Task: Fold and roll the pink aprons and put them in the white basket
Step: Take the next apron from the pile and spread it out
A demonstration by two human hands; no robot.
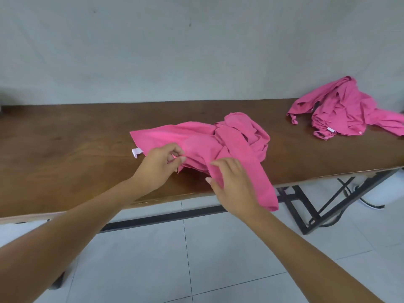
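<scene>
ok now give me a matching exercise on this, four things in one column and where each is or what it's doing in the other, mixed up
1 near apron
2 far apron heap
3 white tag
4 left hand

a sticks out at the near apron's left edge
b lies alone at the table's right end
c pinches pink cloth
d crumpled mid-table, one end hanging over the front edge

Pairs: 1-d, 2-b, 3-a, 4-c

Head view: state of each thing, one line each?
Near apron: crumpled, unfolded, one end hanging over the table's front edge.
Far apron: crumpled heap at the table's right end, untouched.
Left hand: pinches the near apron's edge.
Right hand: holds the near apron's hanging part.
Table: bears both aprons.
</scene>
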